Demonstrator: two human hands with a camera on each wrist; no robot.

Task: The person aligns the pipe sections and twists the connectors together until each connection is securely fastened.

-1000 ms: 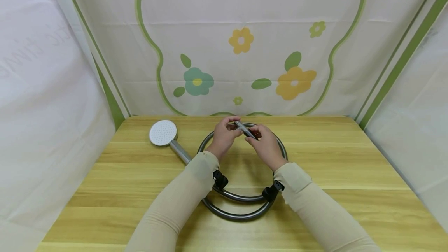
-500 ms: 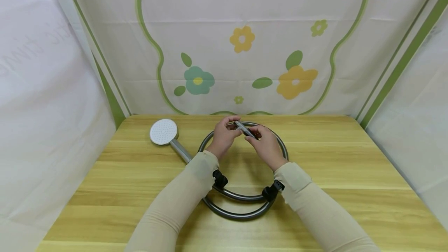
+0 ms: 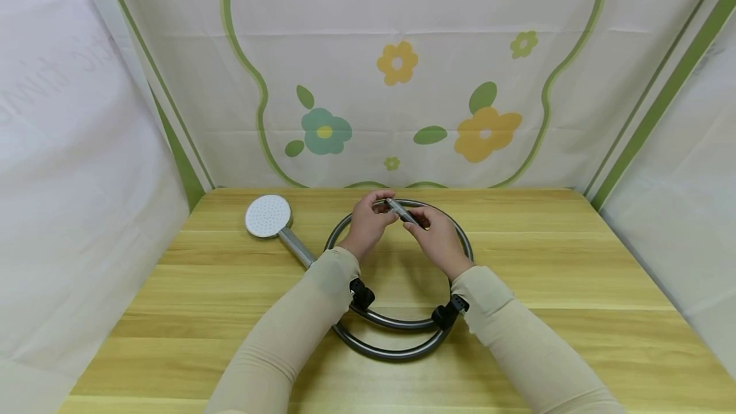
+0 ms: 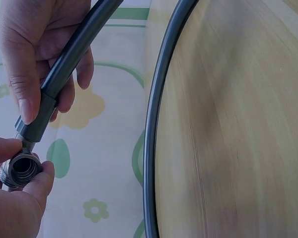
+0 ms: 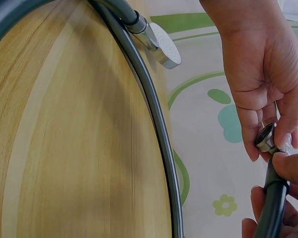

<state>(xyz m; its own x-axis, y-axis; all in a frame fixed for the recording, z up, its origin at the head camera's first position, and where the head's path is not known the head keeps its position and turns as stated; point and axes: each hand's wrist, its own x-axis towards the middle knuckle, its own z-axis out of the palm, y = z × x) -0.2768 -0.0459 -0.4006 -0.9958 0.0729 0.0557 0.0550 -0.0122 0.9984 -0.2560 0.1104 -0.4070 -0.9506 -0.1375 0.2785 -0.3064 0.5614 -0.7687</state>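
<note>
My left hand [image 3: 367,223] pinches a silver metal fitting [image 4: 11,173] with a threaded round opening, at the end of a shower hose. Just behind the fitting, thumb and fingers of my right hand [image 3: 438,240] grip the dark grey hose [image 5: 271,210] by its end sleeve [image 4: 39,116]. Both hands meet above the far side of the coiled hose, and the fitting sits tilted against the hose end. The rest of the hose lies looped on the wooden table [image 3: 546,273]. A shower head [image 3: 268,216] with a white face is joined to it, its handle partly hidden by my left sleeve.
Flower-printed white fabric [image 3: 356,82] rises behind the table's far edge, with white fabric walls [image 3: 69,165] on either side. Black wrist straps [image 3: 362,294] hang close over the near part of the hose coil, below both sleeves.
</note>
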